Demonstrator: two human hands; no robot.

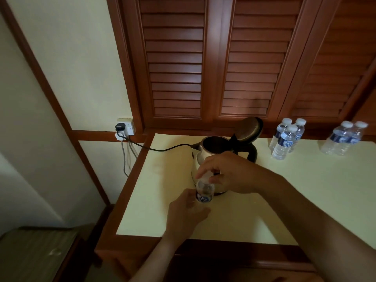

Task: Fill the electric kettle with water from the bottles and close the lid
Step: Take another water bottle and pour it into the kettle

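Black plug sits in the wall socket at far left, and its cord runs right across the cream desk to the steel kettle, which stands with its lid raised upright at the handle side. Directly in front of the kettle, the left hand grips the body of a small water bottle while the right hand closes its fingers over the bottle's top. Farther right, three capped bottles stand grouped near the desk's rear edge, with two more bottles beyond them.
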